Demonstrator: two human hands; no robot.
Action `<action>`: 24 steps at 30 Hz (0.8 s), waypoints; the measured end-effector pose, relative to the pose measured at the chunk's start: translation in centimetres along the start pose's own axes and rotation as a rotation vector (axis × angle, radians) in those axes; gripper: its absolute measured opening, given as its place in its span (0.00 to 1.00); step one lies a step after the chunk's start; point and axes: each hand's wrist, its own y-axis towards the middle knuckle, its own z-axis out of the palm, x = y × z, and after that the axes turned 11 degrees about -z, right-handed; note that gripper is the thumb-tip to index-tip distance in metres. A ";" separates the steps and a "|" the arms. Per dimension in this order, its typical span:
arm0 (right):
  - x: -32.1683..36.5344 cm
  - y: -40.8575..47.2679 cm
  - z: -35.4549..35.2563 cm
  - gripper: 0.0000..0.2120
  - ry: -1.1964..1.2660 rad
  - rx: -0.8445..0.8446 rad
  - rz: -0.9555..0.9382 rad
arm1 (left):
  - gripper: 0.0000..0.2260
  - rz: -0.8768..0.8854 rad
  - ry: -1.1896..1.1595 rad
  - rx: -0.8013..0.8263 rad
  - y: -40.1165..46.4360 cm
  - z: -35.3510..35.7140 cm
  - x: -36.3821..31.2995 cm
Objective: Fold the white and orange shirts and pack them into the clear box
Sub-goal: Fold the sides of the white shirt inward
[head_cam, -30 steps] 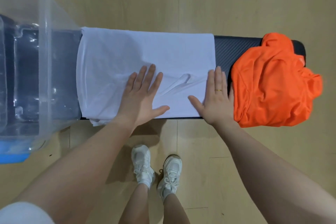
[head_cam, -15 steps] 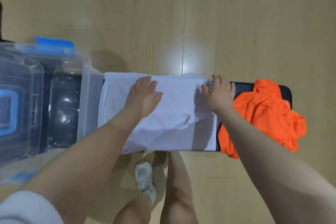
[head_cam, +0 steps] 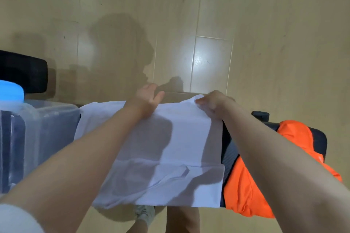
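Head view looks down on a dark bench (head_cam: pixel 229 155) running left to right across a pale wooden floor (head_cam: pixel 265 24). White shirt (head_cam: pixel 181 149) lies spread flat over the middle of the bench, covering it from the far edge to the near edge, with a folded band along its near side that hangs slightly over the near edge.

Both hands are at the far edge of the bench, on the shirt's far hem. Left hand (head_cam: pixel 146 101) sits at the hem left of centre; its thumb lies on top of the cloth and its fingers (head_cam: pixel 149 88) curl over and beyond the edge, so the fabric appears to be caught between thumb and fingers. Right hand (head_cam: pixel 213 103) is at the shirt's far right corner, its fingers (head_cam: pixel 200 101) curled and pinching a small raised peak of white cloth; the corner is lifted a little off the bench there.

Orange shirt (head_cam: pixel 244 191) lies crumpled at the right end of the bench, just beside the white shirt's right edge and partly under the right forearm. Clear box (head_cam: pixel 43 134) stands at the left end, its wall touching the white shirt's left edge, with a blue latch (head_cam: pixel 11 91) on its far side.
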 end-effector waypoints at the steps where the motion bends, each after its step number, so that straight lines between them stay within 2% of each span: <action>1: 0.1 0.0 -0.1 0.05 0.091 -0.006 -0.014 | 0.18 -0.007 -0.015 0.022 0.1 0.0 -0.2; 3: 0.4 -0.1 -0.4 0.06 0.227 0.006 -0.109 | 0.19 0.017 -0.032 0.066 -0.1 -0.3 -0.7; 5: 1.0 -1.0 -0.8 0.03 0.261 -0.003 -0.279 | 0.22 0.107 -0.036 0.087 -0.6 -0.9 -1.3; 9: 1.7 -4.7 -1.9 0.11 0.201 0.024 -0.597 | 0.32 0.309 -0.082 0.144 -2.4 -2.7 -3.4; 11: 1.7 -6.6 -2.4 0.11 0.144 0.064 -0.707 | 0.27 0.387 -0.100 0.174 -3.3 -3.3 -4.8; 13: 1.6 -8.4 -2.8 0.11 0.131 0.075 -0.757 | 0.09 0.402 -0.117 0.180 -4.4 -4.0 -6.2; 14: 1.4 -9.1 -2.9 0.10 0.134 0.067 -0.767 | 0.07 0.415 -0.087 0.165 -4.7 -4.3 -6.5; 17: 0.6 -10.5 -3.1 0.09 0.092 0.007 -0.804 | 0.11 0.415 0.058 0.172 -5.9 -5.1 -6.0; 20: -0.7 -11.4 -3.0 0.08 -0.008 -0.057 -0.834 | 0.13 0.337 0.260 0.195 -6.7 -5.3 -3.4; 22: -2.0 -12.0 -2.6 0.09 -0.152 -0.093 -0.859 | 0.15 0.314 0.405 0.150 -7.5 -5.2 -0.9; 24: -3.3 -12.9 -1.8 0.07 -0.264 -0.113 -0.908 | 0.14 0.350 0.478 0.034 -8.5 -4.8 1.4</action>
